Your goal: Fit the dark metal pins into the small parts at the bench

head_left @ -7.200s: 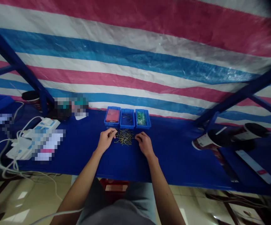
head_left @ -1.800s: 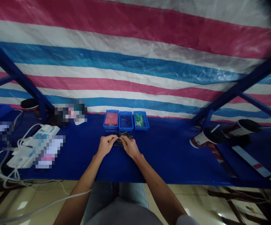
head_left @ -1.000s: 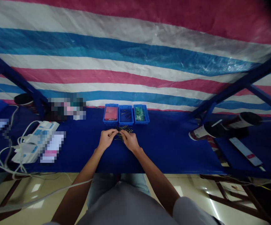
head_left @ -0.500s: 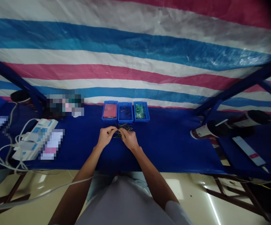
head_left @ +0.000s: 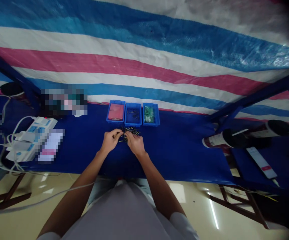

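Observation:
My left hand (head_left: 110,140) and my right hand (head_left: 135,141) meet fingertip to fingertip over a loose pile of thin dark and brass-coloured pieces (head_left: 131,130) on the blue table. The fingers of both are pinched together. Whatever lies between them is too small to make out. Just behind the pile three small blue bins stand in a row. Flat pink pieces fill the left bin (head_left: 107,116), a few thin dark pieces lie in the middle bin (head_left: 133,124), and green and clear bits, perhaps bagged, are in the right bin (head_left: 157,115).
On the left of the table (head_left: 179,150) are a white power strip (head_left: 31,140) with cables and a blurred phone-like slab (head_left: 51,146). Toward the right lie a tipped tub (head_left: 216,139) and a phone (head_left: 261,162). Behind hangs a striped sheet (head_left: 134,46).
The camera view has tilted and shifted slightly, so the table sits a little higher in it. Both hands stay pinched together over the pile, with small finger shifts.

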Tool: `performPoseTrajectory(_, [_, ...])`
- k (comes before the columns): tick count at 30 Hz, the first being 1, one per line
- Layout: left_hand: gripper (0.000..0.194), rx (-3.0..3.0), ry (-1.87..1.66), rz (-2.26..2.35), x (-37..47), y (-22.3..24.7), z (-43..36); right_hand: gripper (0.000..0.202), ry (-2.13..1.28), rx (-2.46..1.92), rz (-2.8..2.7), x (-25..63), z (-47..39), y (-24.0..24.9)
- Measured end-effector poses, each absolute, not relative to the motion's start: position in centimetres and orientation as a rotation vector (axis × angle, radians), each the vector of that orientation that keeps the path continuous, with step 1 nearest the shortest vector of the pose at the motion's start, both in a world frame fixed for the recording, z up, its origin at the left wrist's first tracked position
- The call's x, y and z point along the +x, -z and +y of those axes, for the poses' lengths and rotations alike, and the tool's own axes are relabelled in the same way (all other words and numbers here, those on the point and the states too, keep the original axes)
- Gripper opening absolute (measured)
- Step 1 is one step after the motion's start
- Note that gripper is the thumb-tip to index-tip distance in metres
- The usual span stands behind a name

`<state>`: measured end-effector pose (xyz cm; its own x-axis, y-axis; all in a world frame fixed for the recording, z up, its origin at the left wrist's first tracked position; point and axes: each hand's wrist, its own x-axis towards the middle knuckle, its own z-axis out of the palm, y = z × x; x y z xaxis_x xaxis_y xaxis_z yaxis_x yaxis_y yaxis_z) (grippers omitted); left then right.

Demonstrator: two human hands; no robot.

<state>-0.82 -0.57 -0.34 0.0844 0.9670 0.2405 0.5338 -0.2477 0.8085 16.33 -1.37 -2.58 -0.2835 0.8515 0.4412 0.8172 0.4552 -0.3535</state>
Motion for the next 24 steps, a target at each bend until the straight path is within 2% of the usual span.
performPoseTrajectory(24, [0.024,1.985,-0.931,1.514,-0.63,0.20,-0.72,0.031,-0.111,-1.463,-2.209,16.09,-1.23,2.85])
